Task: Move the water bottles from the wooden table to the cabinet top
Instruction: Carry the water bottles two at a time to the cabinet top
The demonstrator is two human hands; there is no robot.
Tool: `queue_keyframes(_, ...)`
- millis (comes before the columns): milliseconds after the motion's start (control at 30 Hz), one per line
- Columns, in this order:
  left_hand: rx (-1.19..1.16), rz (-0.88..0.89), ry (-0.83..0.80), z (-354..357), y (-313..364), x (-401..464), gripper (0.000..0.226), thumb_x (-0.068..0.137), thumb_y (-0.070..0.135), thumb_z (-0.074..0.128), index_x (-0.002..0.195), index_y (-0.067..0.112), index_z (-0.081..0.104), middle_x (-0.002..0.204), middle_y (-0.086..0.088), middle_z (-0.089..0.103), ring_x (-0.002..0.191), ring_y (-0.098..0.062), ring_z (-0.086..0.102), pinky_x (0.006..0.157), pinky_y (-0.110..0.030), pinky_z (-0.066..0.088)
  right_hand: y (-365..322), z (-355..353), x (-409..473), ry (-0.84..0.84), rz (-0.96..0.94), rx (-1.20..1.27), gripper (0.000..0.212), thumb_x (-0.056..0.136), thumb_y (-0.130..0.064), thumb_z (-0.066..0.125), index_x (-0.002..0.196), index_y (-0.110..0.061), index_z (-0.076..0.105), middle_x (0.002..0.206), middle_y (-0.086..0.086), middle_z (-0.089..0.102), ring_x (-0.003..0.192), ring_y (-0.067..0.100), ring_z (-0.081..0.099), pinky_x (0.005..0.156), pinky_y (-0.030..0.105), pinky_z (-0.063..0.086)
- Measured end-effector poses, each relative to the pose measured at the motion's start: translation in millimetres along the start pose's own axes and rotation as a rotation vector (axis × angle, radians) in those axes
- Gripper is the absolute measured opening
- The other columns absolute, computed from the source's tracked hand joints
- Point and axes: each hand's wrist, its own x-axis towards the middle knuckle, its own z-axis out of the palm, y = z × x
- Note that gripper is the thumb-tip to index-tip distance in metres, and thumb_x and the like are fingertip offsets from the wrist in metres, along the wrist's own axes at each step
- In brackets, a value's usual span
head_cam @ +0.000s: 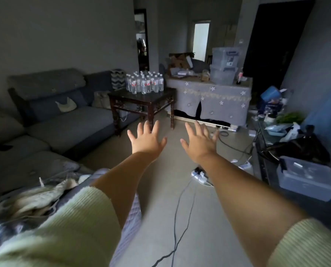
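Bottles: the water bottles [145,82] all stand clustered on the wooden tabletop [141,97], well beyond both grips, none visibly moved to the cloth-draped cabinet top [209,83] further right; the whole task seems left. Left hand [146,138] and right hand [200,140] reach forward, fingers spread wide, holding and touching nothing.

About twenty water bottles [145,83] stand clustered on one tabletop [141,98]; two hands, two stacked plastic bins [224,64].

Clear plastic water bottles [145,82] stand on a dark glossy wooden table [141,98] beside a cloth-draped cabinet [211,97].
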Motion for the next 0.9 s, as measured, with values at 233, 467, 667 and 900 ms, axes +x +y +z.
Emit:
queue_keyframes(233,0.032,-0.012,-0.035,35,-10,43,0.068,0.094,0.058,0.033,0.151,0.03,0.009,0.159,-0.007,0.012,0.147,-0.028,0.005,0.112,-0.064,0.004,-7,37,49,-0.061,-0.027,-0.021,0.064,0.098,-0.054,0.03,0.154,-0.034,0.006,0.163,0.001,0.005,0.149,0.027,0.007,0.113,0.064,0.003)
queue_keyframes(467,-0.026,-0.016,-0.065,72,-40,143,0.07,0.093,0.056,0.036,0.151,0.03,0.007,0.159,-0.007,0.013,0.147,-0.028,0.007,0.112,-0.064,0.01,-17,73,146,-0.143,0.007,-0.002,0.064,0.099,-0.052,0.032,0.154,-0.034,0.006,0.163,0.001,0.002,0.149,0.028,0.005,0.113,0.063,0.012)
queue_keyframes(667,0.022,-0.014,-0.094,92,-68,239,0.07,0.093,0.056,0.037,0.151,0.028,0.008,0.158,-0.007,0.016,0.146,-0.027,0.01,0.112,-0.063,0.012,-29,96,234,-0.167,-0.003,-0.017,0.062,0.099,-0.05,0.033,0.154,-0.03,0.011,0.162,0.003,0.007,0.148,0.027,0.009,0.114,0.058,0.017)
queue_keyframes(900,0.048,-0.02,-0.116,121,-90,317,0.066,0.094,0.055,0.034,0.15,0.027,0.012,0.155,-0.008,0.023,0.145,-0.029,0.014,0.111,-0.064,0.013,-45,130,325,-0.181,-0.046,-0.022,0.059,0.099,-0.048,0.032,0.153,-0.028,0.018,0.161,0.004,0.013,0.147,0.028,0.013,0.114,0.057,0.016)
